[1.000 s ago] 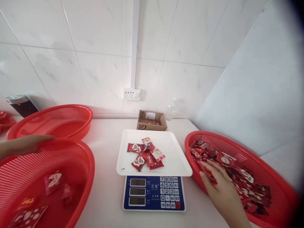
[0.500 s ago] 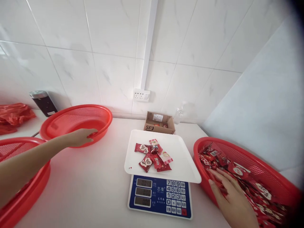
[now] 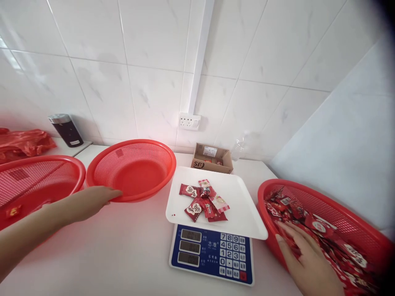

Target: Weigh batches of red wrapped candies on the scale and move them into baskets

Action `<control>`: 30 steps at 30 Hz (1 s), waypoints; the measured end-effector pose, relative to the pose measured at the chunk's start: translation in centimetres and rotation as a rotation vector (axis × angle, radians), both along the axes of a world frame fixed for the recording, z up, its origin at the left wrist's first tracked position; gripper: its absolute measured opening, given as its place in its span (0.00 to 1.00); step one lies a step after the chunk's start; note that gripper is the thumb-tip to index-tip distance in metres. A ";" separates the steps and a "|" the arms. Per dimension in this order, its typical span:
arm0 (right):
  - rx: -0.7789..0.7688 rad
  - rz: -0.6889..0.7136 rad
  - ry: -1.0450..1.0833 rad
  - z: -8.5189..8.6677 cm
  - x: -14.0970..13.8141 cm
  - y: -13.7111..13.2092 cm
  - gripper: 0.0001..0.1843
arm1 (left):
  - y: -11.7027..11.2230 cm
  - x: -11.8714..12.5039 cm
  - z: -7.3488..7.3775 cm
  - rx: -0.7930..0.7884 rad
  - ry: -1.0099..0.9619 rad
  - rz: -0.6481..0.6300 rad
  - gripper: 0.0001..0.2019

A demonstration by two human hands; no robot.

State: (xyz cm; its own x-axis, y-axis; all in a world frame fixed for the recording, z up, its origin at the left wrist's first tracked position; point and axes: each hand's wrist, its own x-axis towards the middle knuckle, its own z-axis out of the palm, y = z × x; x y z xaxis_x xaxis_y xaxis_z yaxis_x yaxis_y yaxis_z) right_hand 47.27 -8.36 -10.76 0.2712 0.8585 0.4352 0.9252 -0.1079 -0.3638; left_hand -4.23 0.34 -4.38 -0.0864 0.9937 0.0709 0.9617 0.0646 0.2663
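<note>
My left hand (image 3: 89, 201) grips the near rim of an empty red mesh basket (image 3: 148, 156) that sits left of the scale. My right hand (image 3: 308, 263) lies flat, fingers spread, on the red candy packets (image 3: 321, 230) heaped in the red basket (image 3: 364, 230) on the right. Between the baskets stands a blue digital scale (image 3: 212, 255) with a white tray (image 3: 247, 205) on top. Several red candy packets (image 3: 202, 199) lie on the tray.
Another red basket (image 3: 40, 168) holding a few packets sits at far left. A small cardboard box (image 3: 212, 158), a clear plastic bottle (image 3: 239, 148) and a wall socket (image 3: 189, 121) are behind the scale. A dark container (image 3: 66, 129) and red plastic bags (image 3: 24, 142) stand at back left.
My left hand took hold of the empty red basket's rim and the basket has come nearer, beside the scale. My right hand stayed on the candy packets. My view swung to the left.
</note>
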 end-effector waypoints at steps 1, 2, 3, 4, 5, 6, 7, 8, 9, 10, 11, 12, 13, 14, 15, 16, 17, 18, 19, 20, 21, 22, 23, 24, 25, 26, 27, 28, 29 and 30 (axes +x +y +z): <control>0.000 -0.005 0.002 0.0 -0.1 0.0 0.26 | 0.0 0.4 0.0 0.003 -0.002 -0.006 0.18; -0.001 -0.007 0.002 0.1 -0.1 -0.1 0.26 | 0.2 0.8 0.2 0.002 -0.004 -0.013 0.19; 0.000 -0.008 0.001 0.1 -0.2 -0.1 0.26 | 0.5 1.1 0.3 -0.005 -0.005 -0.024 0.20; -0.001 -0.005 -0.002 0.2 -0.2 -0.1 0.26 | 0.8 1.3 0.6 -0.016 -0.004 -0.043 0.21; -0.001 -0.003 -0.007 0.2 -0.3 -0.1 0.26 | 1.2 1.4 0.8 -0.038 -0.003 -0.075 0.21; -0.001 -0.004 -0.011 0.3 -0.3 -0.1 0.26 | 1.6 1.5 1.0 -0.076 -0.002 -0.122 0.21; -0.004 -0.006 -0.014 0.3 -0.3 -0.1 0.26 | 1.9 1.6 1.2 -0.127 0.003 -0.172 0.22; -0.007 -0.009 -0.016 0.3 -0.3 -0.1 0.26 | 2.3 1.7 1.3 -0.180 0.010 -0.222 0.22; -0.010 -0.013 -0.017 0.3 -0.3 -0.1 0.26 | 2.6 1.8 1.4 -0.225 0.014 -0.264 0.23; -0.013 -0.018 -0.019 0.3 -0.3 -0.2 0.26 | 2.8 1.9 1.4 -0.253 0.017 -0.293 0.23; -0.017 -0.022 -0.023 0.3 -0.3 -0.2 0.26 | 3.0 2.1 1.4 -0.261 0.017 -0.311 0.24; -0.020 -0.024 -0.028 0.4 -0.4 -0.2 0.27 | 3.2 2.3 1.3 -0.254 0.014 -0.319 0.24; -0.021 -0.026 -0.033 0.4 -0.4 -0.3 0.27 | 3.3 2.6 1.2 -0.239 0.009 -0.325 0.24; -0.019 -0.029 -0.037 0.4 -0.4 -0.3 0.26 | 3.4 3.0 1.1 -0.225 0.003 -0.333 0.24; -0.018 -0.032 -0.041 0.4 -0.5 -0.3 0.26 | 3.5 3.5 0.9 -0.206 0.000 -0.337 0.24; -0.015 -0.035 -0.044 0.4 -0.5 -0.3 0.26 | 3.6 4.1 0.8 -0.180 -0.005 -0.344 0.25; -0.013 -0.039 -0.047 0.5 -0.6 -0.4 0.26 | 3.6 4.9 0.7 -0.145 -0.013 -0.353 0.26; -0.014 -0.046 -0.052 0.5 -0.8 -0.3 0.25 | 3.6 5.9 0.6 -0.104 -0.023 -0.371 0.27; -0.020 -0.053 -0.058 0.6 -0.9 -0.3 0.25 | 3.6 7.1 0.5 -0.066 -0.035 -0.399 0.28; -0.028 -0.063 -0.063 0.7 -1.0 -0.3 0.25 | 3.7 8.4 0.4 -0.036 -0.048 -0.438 0.29; -0.038 -0.076 -0.066 0.8 -1.2 -0.3 0.25 | 3.7 9.9 0.3 -0.022 -0.063 -0.488 0.30; -0.046 -0.090 -0.067 0.9 -1.3 -0.3 0.25 | 3.8 11.4 0.2 -0.026 -0.079 -0.546 0.32; -0.053 -0.098 -0.067 1.0 -1.4 -0.4 0.25 | 3.9 13.0 0.2 -0.044 -0.092 -0.602 0.34; -0.054 -0.101 -0.066 1.0 -1.5 -0.4 0.25 | 4.1 14.4 0.1 -0.076 -0.097 -0.653 0.36; -0.053 -0.097 -0.067 1.1 -1.5 -0.4 0.25 | 4.2 15.8 0.1 -0.124 -0.087 -0.701 0.39; -0.046 -0.089 -0.070 1.1 -1.5 -0.5 0.25 | 4.3 16.9 0.1 -0.169 -0.068 -0.738 0.42; -0.036 -0.077 -0.075 1.1 -1.4 -0.5 0.25 | 4.5 17.9 0.1 -0.204 -0.046 -0.767 0.44; -0.027 -0.066 -0.080 1.1 -1.4 -0.6 0.25 | 4.6 18.6 0.2 -0.223 -0.026 -0.785 0.45; -0.018 -0.061 -0.086 1.0 -1.4 -0.6 0.25 | 4.6 19.2 0.3 -0.223 -0.013 -0.791 0.45; -0.010 -0.059 -0.092 1.0 -1.4 -0.7 0.24 | 4.7 19.5 0.3 -0.209 -0.010 -0.789 0.43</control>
State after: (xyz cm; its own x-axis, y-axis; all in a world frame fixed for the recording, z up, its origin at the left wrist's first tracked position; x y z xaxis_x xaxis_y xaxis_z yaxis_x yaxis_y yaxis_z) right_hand 45.89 -9.02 -9.73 0.2807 0.8468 0.4518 0.9467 -0.1667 -0.2757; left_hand 15.31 5.01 -4.06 0.6446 0.7551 -0.1197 0.7426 -0.5811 0.3329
